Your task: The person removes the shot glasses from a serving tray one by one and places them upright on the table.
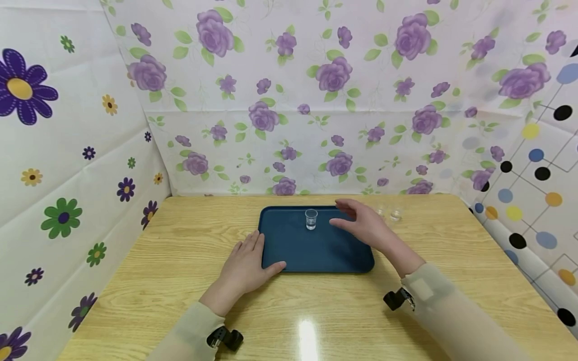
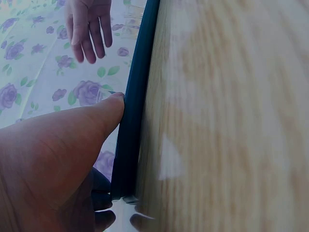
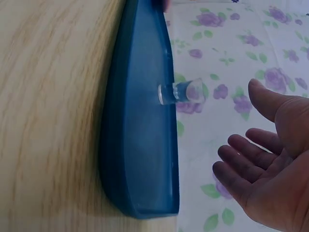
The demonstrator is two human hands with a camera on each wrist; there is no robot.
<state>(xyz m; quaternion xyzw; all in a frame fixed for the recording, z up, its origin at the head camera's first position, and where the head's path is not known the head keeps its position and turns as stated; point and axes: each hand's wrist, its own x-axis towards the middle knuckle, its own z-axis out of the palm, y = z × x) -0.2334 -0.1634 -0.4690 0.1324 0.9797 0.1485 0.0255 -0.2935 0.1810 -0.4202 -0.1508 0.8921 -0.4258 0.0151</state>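
A dark blue tray lies on the wooden table. On it, toward the back and near the middle, stands a small clear shot glass, upright. The left hand is at the tray's front left corner, its fingers extended along the left side; in the left wrist view its thumb touches the rim. Above the tray's right part hovers the right hand, thumb and fingers spread apart and holding nothing. In the right wrist view, a gap separates this hand from the shot glass.
Two more clear glasses, one at the right and one partly behind the right hand, stand on the table beyond the tray's right side. A purple-flowered cloth hangs along the table's back edge.
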